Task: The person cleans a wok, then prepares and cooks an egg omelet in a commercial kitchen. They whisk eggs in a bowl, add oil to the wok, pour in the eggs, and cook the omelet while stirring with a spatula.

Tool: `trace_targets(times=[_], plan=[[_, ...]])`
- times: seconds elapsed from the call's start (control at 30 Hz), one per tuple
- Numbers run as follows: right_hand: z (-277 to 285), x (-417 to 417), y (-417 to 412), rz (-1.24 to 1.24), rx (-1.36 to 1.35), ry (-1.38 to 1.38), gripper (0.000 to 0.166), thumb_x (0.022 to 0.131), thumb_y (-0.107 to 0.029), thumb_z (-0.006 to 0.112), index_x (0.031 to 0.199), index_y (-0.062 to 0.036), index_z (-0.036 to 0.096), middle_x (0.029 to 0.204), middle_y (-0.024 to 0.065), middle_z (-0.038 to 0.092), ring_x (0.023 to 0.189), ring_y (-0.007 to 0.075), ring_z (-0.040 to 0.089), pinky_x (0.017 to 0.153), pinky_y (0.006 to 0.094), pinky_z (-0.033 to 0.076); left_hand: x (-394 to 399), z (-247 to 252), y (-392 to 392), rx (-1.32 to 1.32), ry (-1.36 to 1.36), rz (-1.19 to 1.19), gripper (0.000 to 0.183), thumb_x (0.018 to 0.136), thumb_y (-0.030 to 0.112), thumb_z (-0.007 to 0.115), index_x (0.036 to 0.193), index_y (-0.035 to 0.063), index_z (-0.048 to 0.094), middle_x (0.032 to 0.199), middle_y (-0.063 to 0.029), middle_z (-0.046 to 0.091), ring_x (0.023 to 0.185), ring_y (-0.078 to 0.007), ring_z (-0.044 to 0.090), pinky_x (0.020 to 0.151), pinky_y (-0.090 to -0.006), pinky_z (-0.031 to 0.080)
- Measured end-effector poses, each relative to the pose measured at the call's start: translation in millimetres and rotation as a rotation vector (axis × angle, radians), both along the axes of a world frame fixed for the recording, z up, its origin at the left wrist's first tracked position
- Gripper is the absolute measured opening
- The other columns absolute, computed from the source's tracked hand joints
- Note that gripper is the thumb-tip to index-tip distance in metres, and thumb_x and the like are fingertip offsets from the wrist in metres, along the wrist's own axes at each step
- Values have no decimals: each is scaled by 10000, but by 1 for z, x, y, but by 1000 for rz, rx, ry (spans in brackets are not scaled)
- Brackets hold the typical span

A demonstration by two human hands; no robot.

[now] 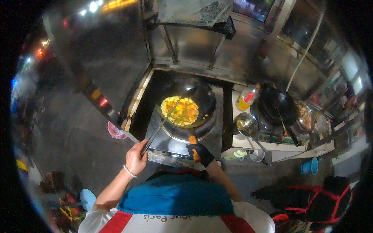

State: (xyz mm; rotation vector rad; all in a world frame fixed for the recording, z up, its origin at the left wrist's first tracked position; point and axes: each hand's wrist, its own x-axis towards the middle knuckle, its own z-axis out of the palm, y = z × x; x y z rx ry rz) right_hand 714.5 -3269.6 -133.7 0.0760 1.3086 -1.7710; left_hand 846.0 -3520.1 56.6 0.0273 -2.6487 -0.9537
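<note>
A yellow omelette with orange and green bits (179, 111) lies in the left part of a dark wok (207, 102) on a stove (214, 136). My right hand (201, 153), in a black glove, is closed around the wok's wooden handle (192, 140). My left hand (137, 155), bare with a beaded bracelet at the wrist, grips a long metal utensil (166, 118). Its shaft slants up across the omelette, and its dark far end is over the back of the wok. Small light scraps stick to the wok's right side.
On the right counter stand a bottle of yellow oil (246, 99), a metal pot with a ladle (245, 123), a second black wok (278, 106) and a bowl of food (306, 116). A pink basin (115, 131) is at the left, a blue bucket (309, 166) at the lower right. Metal panels enclose the stove's back.
</note>
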Motion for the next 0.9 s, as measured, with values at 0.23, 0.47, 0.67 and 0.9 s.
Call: trace_targets(times=[0.23,0.47,0.67,0.9], plan=[[18,52,64,13,46,-14,118,748,-171,561,779,-59,542,601,-4,482,474,104,451,435,229,373,28,5,-18,107,-75,13,393,652,-12,527,1044,11,506,893,-201,553,725,-298,565,617,-301,449],[1,-3,-6,-31,-23,37,118,751,-171,557,782,-58,543,605,-2,485,476,104,452,437,229,374,-5,-6,-1,249,-136,55,377,666,14,553,1039,-9,501,758,-179,568,631,-217,552,581,-275,430],[14,29,34,-20,-2,26,118,754,-171,554,785,-57,545,609,-1,488,478,104,454,439,229,375,23,-17,-23,595,-276,111,286,739,5,521,1025,-6,522,691,-6,541,600,-65,471,559,-216,397],[7,14,2,-46,-82,68,119,757,-171,550,788,-56,547,614,0,491,481,104,456,441,229,376,-12,-37,-21,1040,-331,112,304,789,36,466,1086,-18,438,648,-28,500,468,-69,430,372,-200,348]])
